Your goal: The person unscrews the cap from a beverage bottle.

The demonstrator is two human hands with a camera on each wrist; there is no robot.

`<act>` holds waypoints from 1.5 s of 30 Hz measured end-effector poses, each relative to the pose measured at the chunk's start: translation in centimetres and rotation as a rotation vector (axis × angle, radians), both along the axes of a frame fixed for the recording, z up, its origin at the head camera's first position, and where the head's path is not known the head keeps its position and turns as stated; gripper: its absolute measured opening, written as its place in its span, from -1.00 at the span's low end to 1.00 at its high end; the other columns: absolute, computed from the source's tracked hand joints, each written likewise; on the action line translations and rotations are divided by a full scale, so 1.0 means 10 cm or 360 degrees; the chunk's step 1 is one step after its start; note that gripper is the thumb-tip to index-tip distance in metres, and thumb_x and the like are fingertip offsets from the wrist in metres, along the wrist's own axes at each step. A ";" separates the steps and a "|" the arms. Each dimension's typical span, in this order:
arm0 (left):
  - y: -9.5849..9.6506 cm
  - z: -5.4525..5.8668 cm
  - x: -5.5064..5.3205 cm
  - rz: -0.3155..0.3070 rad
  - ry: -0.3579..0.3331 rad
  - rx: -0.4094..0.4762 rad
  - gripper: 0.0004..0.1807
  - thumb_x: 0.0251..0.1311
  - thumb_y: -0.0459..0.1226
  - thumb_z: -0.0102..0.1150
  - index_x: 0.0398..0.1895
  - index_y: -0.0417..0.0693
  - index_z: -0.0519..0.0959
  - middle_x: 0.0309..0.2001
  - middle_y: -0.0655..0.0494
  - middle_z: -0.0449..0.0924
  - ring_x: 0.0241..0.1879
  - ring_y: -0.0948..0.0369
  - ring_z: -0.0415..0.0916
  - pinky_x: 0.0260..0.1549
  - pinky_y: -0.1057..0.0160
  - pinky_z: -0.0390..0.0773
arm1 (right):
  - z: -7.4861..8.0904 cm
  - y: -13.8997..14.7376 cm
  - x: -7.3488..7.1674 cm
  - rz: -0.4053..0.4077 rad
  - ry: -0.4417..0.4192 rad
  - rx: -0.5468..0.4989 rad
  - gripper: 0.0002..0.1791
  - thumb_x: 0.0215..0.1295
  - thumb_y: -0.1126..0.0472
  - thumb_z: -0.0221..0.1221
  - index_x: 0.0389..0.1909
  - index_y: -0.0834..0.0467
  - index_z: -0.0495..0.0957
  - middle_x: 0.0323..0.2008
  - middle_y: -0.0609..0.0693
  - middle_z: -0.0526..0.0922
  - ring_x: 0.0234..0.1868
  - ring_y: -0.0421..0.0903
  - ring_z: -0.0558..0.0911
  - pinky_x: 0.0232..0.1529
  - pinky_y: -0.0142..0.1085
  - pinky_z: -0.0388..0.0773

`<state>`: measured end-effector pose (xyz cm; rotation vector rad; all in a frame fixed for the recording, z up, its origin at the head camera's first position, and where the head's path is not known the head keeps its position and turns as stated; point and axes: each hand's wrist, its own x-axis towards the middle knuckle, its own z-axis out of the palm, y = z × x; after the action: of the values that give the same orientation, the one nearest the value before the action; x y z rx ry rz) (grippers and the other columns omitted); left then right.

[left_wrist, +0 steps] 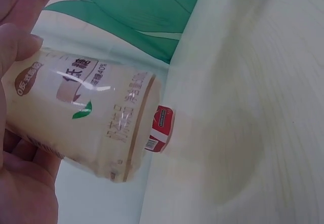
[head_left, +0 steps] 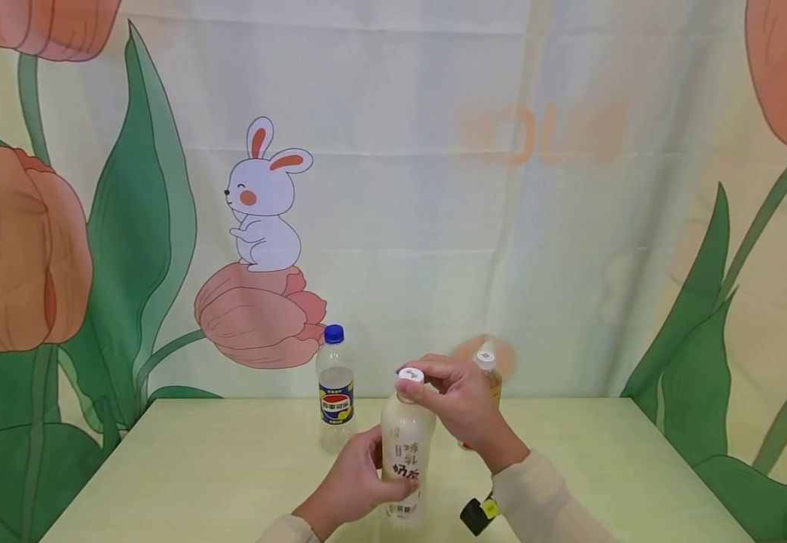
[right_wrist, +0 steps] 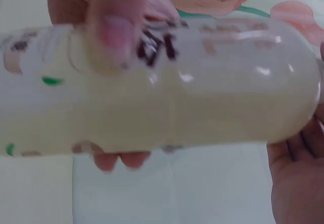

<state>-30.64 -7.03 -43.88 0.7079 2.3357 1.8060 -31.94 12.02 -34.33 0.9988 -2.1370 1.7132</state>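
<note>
A milk tea bottle [head_left: 403,430] with pale contents and a white cap [head_left: 411,374] stands upright between the two hands. My left hand [head_left: 359,479] grips its body, thumb across the front label. At the top, my right hand [head_left: 464,403] pinches the cap between thumb and fingers. In the left wrist view the base of the bottle [left_wrist: 101,112] appears raised off the table, with a shadow below. The right wrist view shows the bottle [right_wrist: 217,102] lengthwise, the left thumb [right_wrist: 114,31] pressed on it and part of the right hand [right_wrist: 298,183] by its neck.
A blue-capped cola bottle [head_left: 335,392] stands behind, to the left. Another white-capped bottle [head_left: 487,362] is partly hidden behind my right hand. A black piece with a yellow part [head_left: 479,516] shows below the right wrist. A printed curtain [head_left: 393,188] hangs behind the table [head_left: 197,467].
</note>
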 end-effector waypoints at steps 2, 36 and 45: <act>0.00 0.01 0.00 0.0023 0.0009 0.0011 -0.39 0.07 -0.23 0.53 0.22 -0.06 0.51 0.07 -0.01 0.69 0.00 0.06 0.67 0.10 -0.08 0.70 | -0.01 -0.03 0.02 -0.0110 -0.0008 -0.0015 -0.81 0.28 0.22 0.40 -0.11 0.14 0.77 -0.22 0.04 0.77 -0.17 -0.15 0.69 -0.11 -0.29 0.68; -0.04 0.06 0.01 -0.0042 0.0021 0.0012 -0.41 0.07 -0.29 0.53 0.20 -0.11 0.53 0.07 -0.04 0.70 0.00 0.06 0.69 0.11 -0.13 0.68 | 0.04 -0.01 0.09 -0.0066 0.0043 -0.0065 -0.78 0.22 0.28 0.43 -0.11 0.18 0.78 -0.19 0.07 0.77 -0.15 -0.16 0.70 0.02 -0.32 0.70; -0.08 0.06 0.01 -0.0161 -0.0065 0.0032 -0.40 0.12 -0.31 0.50 0.25 -0.09 0.50 0.13 -0.06 0.68 0.06 0.02 0.68 0.16 -0.12 0.66 | 0.05 0.04 0.05 0.0098 -0.0099 -0.0061 -0.73 0.26 0.26 0.40 -0.04 0.26 0.75 -0.16 -0.04 0.74 -0.14 -0.16 0.68 -0.08 -0.32 0.70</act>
<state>-30.59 -7.84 -43.26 0.7693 2.2169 1.7868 -31.42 12.38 -33.80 1.0242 -2.1234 1.8297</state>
